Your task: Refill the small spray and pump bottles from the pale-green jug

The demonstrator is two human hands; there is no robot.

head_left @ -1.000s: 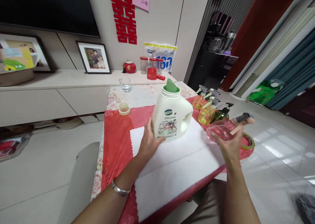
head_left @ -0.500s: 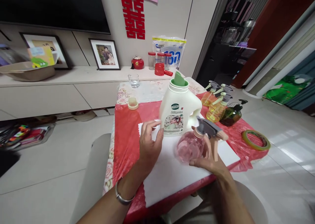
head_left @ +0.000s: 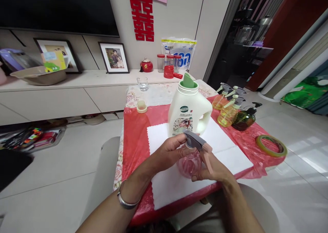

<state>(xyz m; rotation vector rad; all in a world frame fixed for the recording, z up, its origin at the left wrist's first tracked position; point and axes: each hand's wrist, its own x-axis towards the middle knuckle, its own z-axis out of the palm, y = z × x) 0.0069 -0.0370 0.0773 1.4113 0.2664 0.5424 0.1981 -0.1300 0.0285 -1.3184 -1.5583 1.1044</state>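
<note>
Round pink see-through plastic spray bottle (head_left: 189, 164): between the two hands, over the scallop-edged white sheet (head_left: 174, 190), grey head on top; resting or lifted, can't tell!
Left hand (head_left: 172, 153): fingers gripping the neck, right under that head.
Right hand (head_left: 214, 166): fingers wrapped low around the body, on the trigger side.
Big off-white plastic jug (head_left: 189, 105): upright just behind, green spout in its mouth.
Floral-clothed bench (head_left: 119, 171): over on the right, yellow see-through spray bottles (head_left: 227, 116), a dark green pump bottle (head_left: 244, 120) and a yellowish tape roll (head_left: 270, 153), all on red plastic sheeting (head_left: 135, 137).
</note>
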